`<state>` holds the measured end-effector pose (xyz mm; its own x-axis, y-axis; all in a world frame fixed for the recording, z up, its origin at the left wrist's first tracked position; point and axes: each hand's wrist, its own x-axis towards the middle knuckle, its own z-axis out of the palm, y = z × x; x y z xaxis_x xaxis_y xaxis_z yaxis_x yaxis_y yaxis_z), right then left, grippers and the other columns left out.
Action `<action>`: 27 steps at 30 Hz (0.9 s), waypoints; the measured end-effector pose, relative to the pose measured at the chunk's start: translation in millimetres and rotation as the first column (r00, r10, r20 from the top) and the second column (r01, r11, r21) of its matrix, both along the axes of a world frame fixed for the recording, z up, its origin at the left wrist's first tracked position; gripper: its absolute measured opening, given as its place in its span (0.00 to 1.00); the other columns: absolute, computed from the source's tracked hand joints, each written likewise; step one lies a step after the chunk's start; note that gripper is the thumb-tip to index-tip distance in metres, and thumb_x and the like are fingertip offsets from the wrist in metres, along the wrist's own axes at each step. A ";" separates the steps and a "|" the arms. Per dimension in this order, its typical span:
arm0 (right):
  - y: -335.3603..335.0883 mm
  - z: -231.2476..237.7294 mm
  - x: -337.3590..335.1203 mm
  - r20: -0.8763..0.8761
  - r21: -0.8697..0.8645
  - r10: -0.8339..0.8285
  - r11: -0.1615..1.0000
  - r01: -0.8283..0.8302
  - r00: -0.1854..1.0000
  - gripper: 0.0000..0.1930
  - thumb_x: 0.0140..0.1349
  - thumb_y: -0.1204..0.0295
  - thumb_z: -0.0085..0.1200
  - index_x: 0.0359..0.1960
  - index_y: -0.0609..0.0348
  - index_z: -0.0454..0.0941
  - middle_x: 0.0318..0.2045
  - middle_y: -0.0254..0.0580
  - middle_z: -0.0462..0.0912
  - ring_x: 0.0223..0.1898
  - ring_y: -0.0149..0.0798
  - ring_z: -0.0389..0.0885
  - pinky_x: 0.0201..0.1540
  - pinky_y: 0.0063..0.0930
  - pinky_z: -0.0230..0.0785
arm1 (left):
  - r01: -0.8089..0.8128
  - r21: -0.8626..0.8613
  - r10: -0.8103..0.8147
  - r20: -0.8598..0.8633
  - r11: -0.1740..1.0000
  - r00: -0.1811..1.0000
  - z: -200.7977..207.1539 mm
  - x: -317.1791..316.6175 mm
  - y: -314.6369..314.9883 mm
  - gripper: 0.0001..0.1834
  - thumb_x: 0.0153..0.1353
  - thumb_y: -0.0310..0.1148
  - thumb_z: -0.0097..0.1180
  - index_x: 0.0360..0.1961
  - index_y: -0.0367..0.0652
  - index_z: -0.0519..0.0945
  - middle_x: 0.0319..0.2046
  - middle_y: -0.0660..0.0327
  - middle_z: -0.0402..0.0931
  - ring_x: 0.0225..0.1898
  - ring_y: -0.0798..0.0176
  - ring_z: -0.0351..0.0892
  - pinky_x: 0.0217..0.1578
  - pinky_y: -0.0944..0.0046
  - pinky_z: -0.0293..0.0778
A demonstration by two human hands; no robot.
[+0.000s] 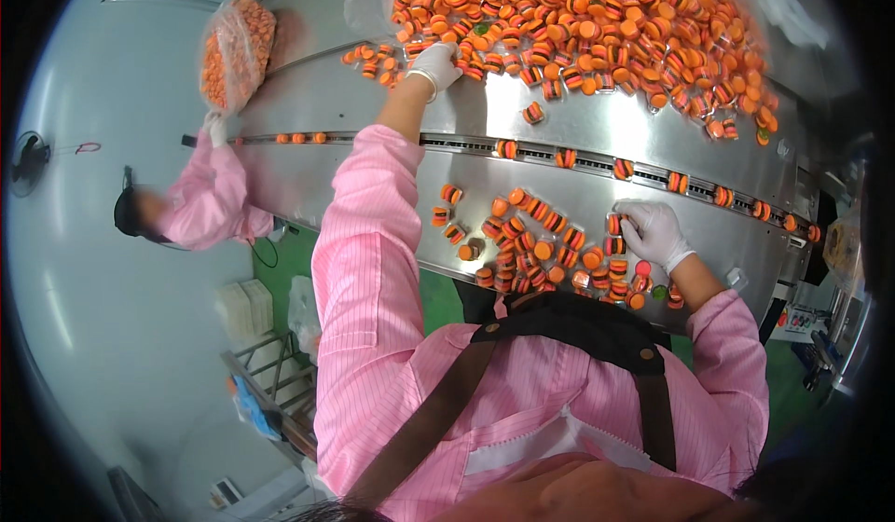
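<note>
Both my hands wear white gloves. My left hand (pixel 436 67) reaches far forward to the near-left edge of a large heap of burger-shaped candies (pixel 597 33), orange with dark and red layers, in clear wrappers. Its fingers are curled together, and what they hold, if anything, is hidden. Close to my body, my right hand (pixel 654 233) has thumb and fingers closed around a burger-shaped candy (pixel 613 225) at the right of a smaller scattered group of candies (pixel 541 242). More candies line up below that hand, near the table's front edge.
A narrow conveyor track (pixel 545 154) crosses the metal table (pixel 373 182), carrying spaced candies. At far left, a person in pink (pixel 210 191) handles a clear bag of candies (pixel 238 51). A metal rack (pixel 275 373) stands at lower left; a control box (pixel 797 320) sits at right.
</note>
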<state>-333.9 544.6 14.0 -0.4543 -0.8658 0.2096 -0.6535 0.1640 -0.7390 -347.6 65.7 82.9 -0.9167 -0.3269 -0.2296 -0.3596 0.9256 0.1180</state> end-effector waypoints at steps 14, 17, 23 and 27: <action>-7.3 32.6 5.2 0.132 0.273 -0.047 0.962 0.009 0.990 0.12 0.57 0.65 0.57 0.41 0.54 0.76 0.35 0.40 0.78 0.33 0.44 0.79 0.37 0.36 0.73 | -0.103 0.026 0.106 -0.248 0.994 0.963 -26.6 6.7 8.7 0.20 0.51 0.30 0.65 0.44 0.42 0.72 0.33 0.54 0.79 0.36 0.52 0.81 0.41 0.57 0.75; -6.5 34.7 7.9 0.155 0.289 -0.068 0.957 0.020 0.986 0.12 0.58 0.66 0.57 0.40 0.56 0.74 0.35 0.43 0.76 0.33 0.48 0.78 0.38 0.38 0.72 | -0.098 0.056 0.109 -0.240 0.994 0.965 -23.5 6.2 14.0 0.20 0.52 0.30 0.62 0.46 0.43 0.71 0.36 0.51 0.78 0.40 0.49 0.80 0.43 0.55 0.74; -1.0 24.6 13.4 0.312 0.244 -0.169 0.965 0.093 0.935 0.12 0.57 0.71 0.59 0.36 0.60 0.68 0.32 0.46 0.74 0.30 0.47 0.77 0.35 0.36 0.70 | -0.034 -0.018 0.029 -0.219 0.999 0.975 -23.8 6.2 18.2 0.20 0.53 0.29 0.61 0.46 0.41 0.70 0.41 0.48 0.76 0.44 0.47 0.78 0.44 0.54 0.73; -10.2 43.1 8.2 0.420 0.273 -0.324 0.936 0.223 0.848 0.12 0.59 0.70 0.58 0.36 0.61 0.68 0.29 0.44 0.75 0.27 0.39 0.76 0.32 0.32 0.69 | -0.023 -0.005 0.022 -0.154 1.000 0.988 -19.1 4.3 21.3 0.19 0.53 0.29 0.60 0.46 0.40 0.70 0.43 0.46 0.75 0.47 0.45 0.76 0.46 0.53 0.72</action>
<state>-325.7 534.4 57.1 -0.6789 -0.6918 -0.2460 -0.1613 0.4674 -0.8692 -343.3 87.0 63.8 -0.9336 -0.3484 -0.0836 -0.3579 0.9186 0.1678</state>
